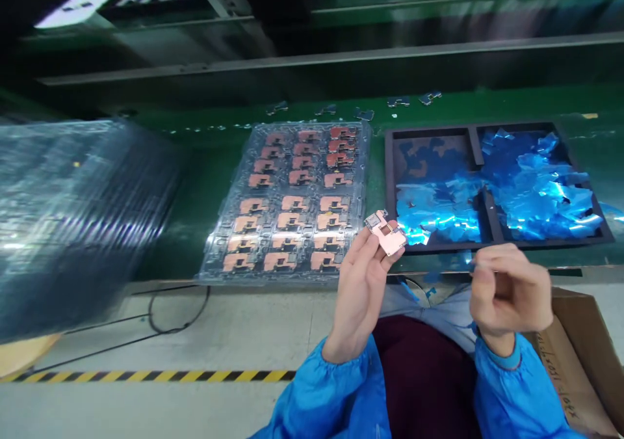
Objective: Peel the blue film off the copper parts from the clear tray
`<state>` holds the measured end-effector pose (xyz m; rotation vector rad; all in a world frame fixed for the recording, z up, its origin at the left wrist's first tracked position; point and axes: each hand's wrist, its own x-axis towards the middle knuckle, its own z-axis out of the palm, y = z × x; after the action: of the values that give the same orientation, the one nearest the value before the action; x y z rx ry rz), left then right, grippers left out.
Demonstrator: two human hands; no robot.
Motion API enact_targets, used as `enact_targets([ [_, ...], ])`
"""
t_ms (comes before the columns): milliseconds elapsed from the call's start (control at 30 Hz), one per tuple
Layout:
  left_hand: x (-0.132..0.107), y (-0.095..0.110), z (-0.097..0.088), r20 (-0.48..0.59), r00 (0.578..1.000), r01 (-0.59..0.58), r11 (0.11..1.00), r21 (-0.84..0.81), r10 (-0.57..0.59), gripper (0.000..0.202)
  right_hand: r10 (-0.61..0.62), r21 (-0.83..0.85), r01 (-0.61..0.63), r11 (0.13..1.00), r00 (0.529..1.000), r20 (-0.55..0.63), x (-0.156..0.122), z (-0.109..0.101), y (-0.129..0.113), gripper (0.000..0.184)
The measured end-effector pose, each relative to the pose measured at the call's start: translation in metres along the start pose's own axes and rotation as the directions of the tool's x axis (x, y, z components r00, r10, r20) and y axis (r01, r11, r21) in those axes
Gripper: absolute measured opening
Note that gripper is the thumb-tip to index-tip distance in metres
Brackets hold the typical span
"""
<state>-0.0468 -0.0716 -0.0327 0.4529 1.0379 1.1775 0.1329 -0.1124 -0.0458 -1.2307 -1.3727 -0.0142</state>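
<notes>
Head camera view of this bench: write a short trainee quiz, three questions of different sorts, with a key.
1. Which hand holds the flat copper-coloured metal plate?
2. True or false: crumpled shiny blue film lies in the compartments of the rectangular black tray.
3. How many columns of copper-coloured parts does the clear plastic blister tray show?

Key: 1. The left hand. 2. True. 3. Three.
</notes>
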Motion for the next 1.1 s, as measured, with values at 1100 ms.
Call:
enact_targets([
  [1100, 0.187, 0.115, -0.064, 0.556, 0.798, -0.532, -0.164, 0.831, 0.231, 0.011, 0.363, 0.073, -0.418, 0.905, 0.852, 0.378, 0.001, 0.025, 0.011, 0.021],
])
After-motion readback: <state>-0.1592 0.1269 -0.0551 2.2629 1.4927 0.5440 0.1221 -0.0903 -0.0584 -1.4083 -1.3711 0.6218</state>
